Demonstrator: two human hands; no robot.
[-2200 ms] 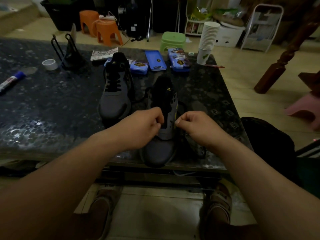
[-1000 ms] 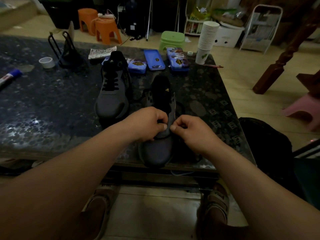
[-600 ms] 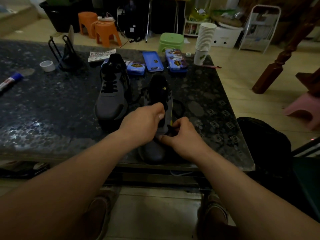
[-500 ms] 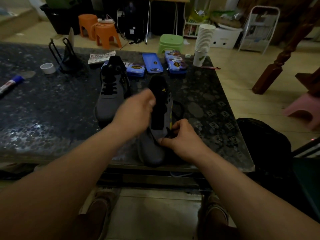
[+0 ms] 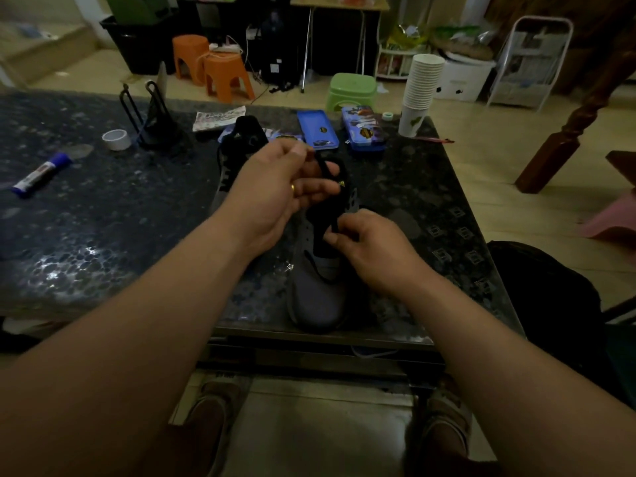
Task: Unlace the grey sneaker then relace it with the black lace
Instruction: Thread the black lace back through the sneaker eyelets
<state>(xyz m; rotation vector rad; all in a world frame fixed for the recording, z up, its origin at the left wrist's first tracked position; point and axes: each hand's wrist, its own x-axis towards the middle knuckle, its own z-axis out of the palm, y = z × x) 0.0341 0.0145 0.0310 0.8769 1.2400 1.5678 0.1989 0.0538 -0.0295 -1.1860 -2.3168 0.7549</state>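
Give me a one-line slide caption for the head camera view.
Left hand holds the black lace above the grey sneaker while the right hand pinches it lower down.

The room is dim. A dark, speckled table [image 5: 103, 235] stands on a pale floor [image 5: 481, 166]. Past its far edge sit two orange stools [image 5: 225, 75], a green stool [image 5: 351, 89] and a white rack [image 5: 528, 77].

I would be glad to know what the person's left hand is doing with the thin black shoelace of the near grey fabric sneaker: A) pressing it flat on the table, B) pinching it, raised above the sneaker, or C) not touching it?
B: the left hand pinches the black shoelace at its fingertips, up above the grey sneaker.
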